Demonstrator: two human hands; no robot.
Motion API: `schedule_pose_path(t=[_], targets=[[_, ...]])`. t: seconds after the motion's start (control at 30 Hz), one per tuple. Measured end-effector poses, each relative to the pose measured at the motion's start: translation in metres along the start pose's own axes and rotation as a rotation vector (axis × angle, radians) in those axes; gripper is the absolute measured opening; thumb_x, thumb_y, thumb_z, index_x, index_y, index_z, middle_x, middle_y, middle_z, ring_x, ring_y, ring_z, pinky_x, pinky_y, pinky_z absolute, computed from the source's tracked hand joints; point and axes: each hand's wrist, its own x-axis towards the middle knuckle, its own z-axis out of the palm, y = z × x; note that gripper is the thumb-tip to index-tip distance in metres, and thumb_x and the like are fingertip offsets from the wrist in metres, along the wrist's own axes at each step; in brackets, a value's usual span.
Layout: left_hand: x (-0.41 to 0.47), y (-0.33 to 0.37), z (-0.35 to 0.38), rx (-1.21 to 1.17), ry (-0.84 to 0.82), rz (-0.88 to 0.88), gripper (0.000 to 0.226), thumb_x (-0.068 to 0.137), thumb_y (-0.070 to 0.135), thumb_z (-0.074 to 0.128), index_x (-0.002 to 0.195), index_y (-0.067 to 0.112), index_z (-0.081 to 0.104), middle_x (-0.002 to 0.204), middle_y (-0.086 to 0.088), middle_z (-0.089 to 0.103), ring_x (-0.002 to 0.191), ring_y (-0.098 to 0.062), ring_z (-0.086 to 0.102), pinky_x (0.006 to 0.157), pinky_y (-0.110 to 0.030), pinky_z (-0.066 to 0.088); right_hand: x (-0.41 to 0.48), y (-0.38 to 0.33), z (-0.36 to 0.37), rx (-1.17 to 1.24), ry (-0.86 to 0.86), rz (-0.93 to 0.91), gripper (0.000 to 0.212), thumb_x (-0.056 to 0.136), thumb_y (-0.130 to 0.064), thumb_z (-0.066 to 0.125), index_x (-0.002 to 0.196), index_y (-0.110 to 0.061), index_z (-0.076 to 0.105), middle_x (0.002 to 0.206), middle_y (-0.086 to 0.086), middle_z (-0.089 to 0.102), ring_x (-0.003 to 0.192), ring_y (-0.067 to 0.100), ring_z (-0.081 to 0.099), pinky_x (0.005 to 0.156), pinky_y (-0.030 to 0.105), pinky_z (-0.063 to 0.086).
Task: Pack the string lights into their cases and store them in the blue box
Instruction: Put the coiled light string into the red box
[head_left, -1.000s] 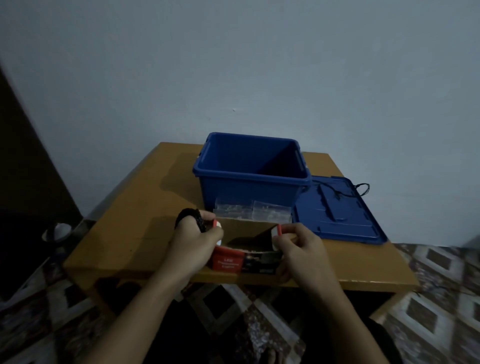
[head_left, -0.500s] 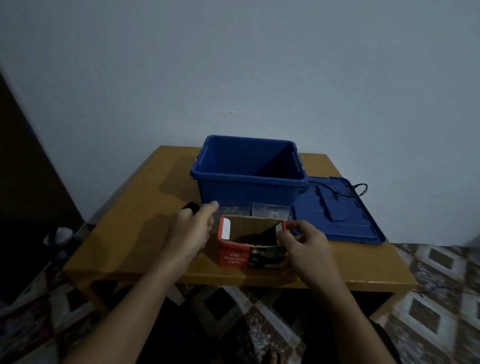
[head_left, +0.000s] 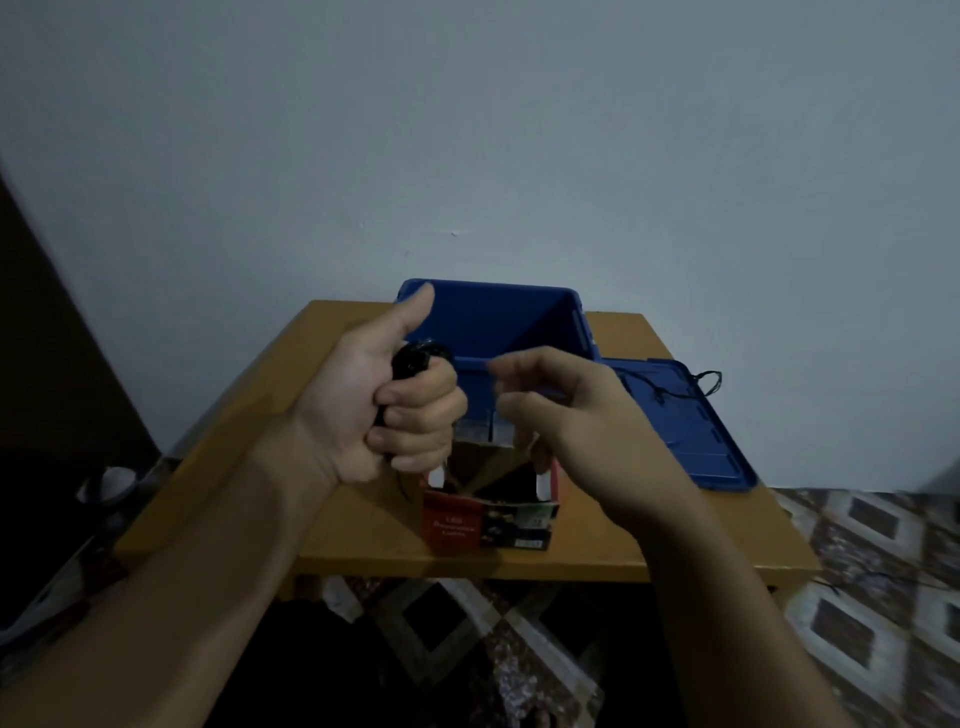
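clutching the coiled string lights (head_left: 415, 361) in a fist, the left grip (head_left: 374, 410) hangs just up-left of the open-topped case (head_left: 483, 525) on the bench (head_left: 337, 519); the right grip (head_left: 571, 415) (blurred, curled, hold unclear) hovers over it.

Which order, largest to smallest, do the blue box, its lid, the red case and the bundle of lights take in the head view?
1. blue box, though partly hidden.
2-3. lid and red case look alike; the case is nearer, so they are left unranked.
4. bundle of lights, gripped in the left hand.
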Motion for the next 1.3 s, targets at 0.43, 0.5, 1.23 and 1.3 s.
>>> schedule_pose_path(t=[0.43,0.5,1.23,1.3], targets=[[0.036,0.015,-0.005,-0.158,-0.337,-0.089,0.078,0.099,0.066,0.016,0.041,0.014,0.028,0.042,-0.002,0.026,0.029,-0.014,0.014,0.04,-0.027,0.018,0.027,-0.019,-0.016,-0.009,-0.215,-0.215,0.03,0.101,-0.001,0.052,0.124,-0.013,0.066,0.092,-0.006,0.07,0.075,0.016,0.067,0.07,0.028,0.058],[0.038,0.015,-0.005,-0.125,-0.301,-0.085,0.078,0.1,0.063,0.018,0.042,0.014,0.033,0.04,-0.003,0.026,0.028,-0.015,0.018,0.04,-0.026,0.022,0.028,-0.017,-0.017,-0.034,-0.209,-0.21,0.026,0.102,-0.003,0.052,0.12,-0.012,0.068,0.089,-0.005,0.07,0.077,0.016,0.068,0.073,0.029,0.059],[0.044,0.007,0.011,0.194,0.066,-0.123,0.075,0.096,0.056,0.047,0.033,0.015,0.041,0.031,-0.001,0.04,0.021,-0.012,0.038,0.034,-0.02,0.032,0.028,0.014,-0.022,0.316,-0.245,-0.095,0.019,0.097,-0.013,0.062,0.103,0.005,0.063,0.081,0.012,0.064,0.066,0.02,0.06,0.062,0.031,0.054],[0.044,0.007,0.013,0.219,0.168,-0.098,0.073,0.092,0.057,0.053,0.033,0.016,0.04,0.031,0.0,0.038,0.021,-0.012,0.037,0.034,-0.02,0.033,0.028,0.014,-0.02,0.261,-0.204,-0.113,0.018,0.098,-0.012,0.061,0.102,0.006,0.063,0.08,0.011,0.065,0.066,0.019,0.062,0.063,0.031,0.055]])
